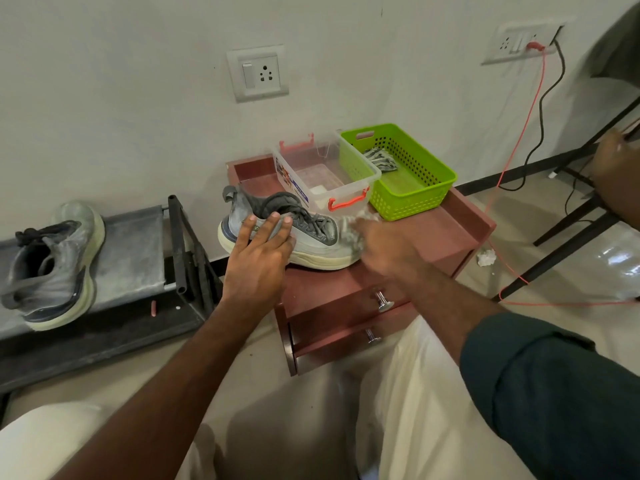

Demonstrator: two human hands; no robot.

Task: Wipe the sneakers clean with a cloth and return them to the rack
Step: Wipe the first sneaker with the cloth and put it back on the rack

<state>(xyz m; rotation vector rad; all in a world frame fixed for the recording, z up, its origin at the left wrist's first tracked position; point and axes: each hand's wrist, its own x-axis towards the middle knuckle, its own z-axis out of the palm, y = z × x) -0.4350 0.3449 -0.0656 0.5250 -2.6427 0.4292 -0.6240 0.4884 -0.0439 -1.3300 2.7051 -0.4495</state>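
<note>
The left hand (258, 258) lies flat, fingers (273, 225) spread, on the dusty grey lace-up sneaker (311, 237), while the blurred right hand (388, 247) clutches a pale cloth (349, 230) against its toe.

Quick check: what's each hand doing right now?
Left hand: open, fingers spread flat on the side of the sneaker, steadying it.
Right hand: blurred, pressing a cloth at the sneaker's toe; grip cannot be told.

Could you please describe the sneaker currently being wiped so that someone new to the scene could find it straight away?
Find the reddish-brown cabinet against the wall. The sneaker lies on top, before the clear tub, with the left hand flat on its side. Its twin sits on the black rack, untouched.
</note>
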